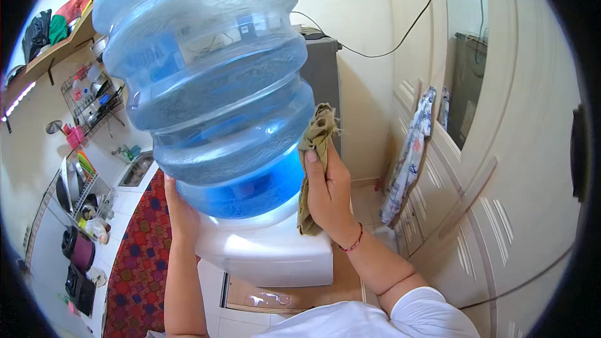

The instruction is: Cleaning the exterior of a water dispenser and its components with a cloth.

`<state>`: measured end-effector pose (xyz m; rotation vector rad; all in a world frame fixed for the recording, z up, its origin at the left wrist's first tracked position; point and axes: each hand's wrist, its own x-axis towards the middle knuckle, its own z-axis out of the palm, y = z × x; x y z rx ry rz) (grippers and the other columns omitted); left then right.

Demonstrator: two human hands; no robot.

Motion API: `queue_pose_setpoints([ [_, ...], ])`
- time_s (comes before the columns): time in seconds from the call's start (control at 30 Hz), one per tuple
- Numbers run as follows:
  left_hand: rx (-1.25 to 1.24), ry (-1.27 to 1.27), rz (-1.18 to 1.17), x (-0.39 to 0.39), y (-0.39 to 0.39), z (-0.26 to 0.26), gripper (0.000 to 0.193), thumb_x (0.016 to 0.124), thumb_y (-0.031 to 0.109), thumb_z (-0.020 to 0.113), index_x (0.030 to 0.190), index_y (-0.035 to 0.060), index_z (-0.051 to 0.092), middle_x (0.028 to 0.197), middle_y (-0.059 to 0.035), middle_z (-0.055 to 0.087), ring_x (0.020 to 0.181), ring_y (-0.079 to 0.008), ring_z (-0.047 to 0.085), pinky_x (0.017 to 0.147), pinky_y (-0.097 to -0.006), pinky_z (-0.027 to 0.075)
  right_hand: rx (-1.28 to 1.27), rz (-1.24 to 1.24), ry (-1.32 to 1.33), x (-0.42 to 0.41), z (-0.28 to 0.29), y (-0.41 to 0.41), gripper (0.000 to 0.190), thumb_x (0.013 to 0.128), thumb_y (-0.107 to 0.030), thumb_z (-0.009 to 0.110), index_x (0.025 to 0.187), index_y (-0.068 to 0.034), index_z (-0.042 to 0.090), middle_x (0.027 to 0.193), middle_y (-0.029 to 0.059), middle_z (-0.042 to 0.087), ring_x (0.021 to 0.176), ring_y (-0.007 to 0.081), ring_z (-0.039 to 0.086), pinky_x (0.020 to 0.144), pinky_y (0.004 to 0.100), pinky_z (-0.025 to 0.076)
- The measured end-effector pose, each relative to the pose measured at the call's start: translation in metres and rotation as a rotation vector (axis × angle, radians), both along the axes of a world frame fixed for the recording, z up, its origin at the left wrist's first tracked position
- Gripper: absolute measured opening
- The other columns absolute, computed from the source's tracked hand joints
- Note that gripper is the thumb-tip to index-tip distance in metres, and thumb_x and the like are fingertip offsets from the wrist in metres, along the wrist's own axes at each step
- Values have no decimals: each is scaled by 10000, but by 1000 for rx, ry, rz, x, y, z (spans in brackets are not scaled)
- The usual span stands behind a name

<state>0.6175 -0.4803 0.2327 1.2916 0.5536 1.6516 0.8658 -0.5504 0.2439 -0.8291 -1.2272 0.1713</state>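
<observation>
A large blue plastic water bottle (220, 108) stands neck down on a white water dispenser (272, 258), leaning a little in this view. My right hand (331, 188) grips a crumpled olive-green cloth (317, 136) between thumb and fingers, against the bottle's lower right side. My left hand (181, 206) rests at the lower left, where bottle and dispenser meet; its fingers are mostly hidden behind them, and I see nothing held in it.
On the left runs a tiled counter with a sink (137, 169), a dish rack (87, 192) and a black stove (80, 288). A red patterned cloth (138, 263) hangs along its edge. A grey refrigerator (324, 65) is behind the bottle, a wardrobe (474, 225) at right.
</observation>
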Motion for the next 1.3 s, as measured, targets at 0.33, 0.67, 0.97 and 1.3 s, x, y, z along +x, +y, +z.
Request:
queue_pose_setpoints([
  [0.33, -137, -293, 122, 34, -24, -5, 653, 884, 561, 363, 1345, 99, 335, 1314, -104, 406, 1219, -273, 388, 986, -427, 360, -279, 604, 394, 56, 27, 104, 238, 902, -188, 468, 865, 1, 608, 678, -3, 522, 583, 63, 430, 556, 229, 365],
  [0.67, -33, -19, 255, 28, -31, -6, 764, 859, 672, 281, 1384, 116, 281, 1371, -101, 342, 1256, -276, 327, 1041, -441, 273, -283, 979, 27, 55, 50, 169, 248, 899, -199, 532, 1004, -1, 637, 929, 70, 647, 826, 133, 603, 743, 263, 475],
  [0.97, -72, -185, 208, 35, -29, -4, 666, 882, 596, 339, 1334, 107, 348, 1319, -93, 396, 1168, -284, 420, 986, -432, 351, -545, 1646, 532, 44, 19, 203, 249, 915, -185, 504, 1076, -13, 586, 954, 81, 643, 805, 165, 636, 748, 308, 526],
  [1.3, -73, -196, 238, 24, -19, -11, 708, 853, 623, 358, 1349, 117, 342, 1322, -96, 407, 1197, -292, 400, 976, -431, 363, -688, 1078, 714, 58, -4, 123, 325, 936, -315, 470, 1079, -37, 562, 933, 44, 613, 790, 124, 585, 709, 244, 480],
])
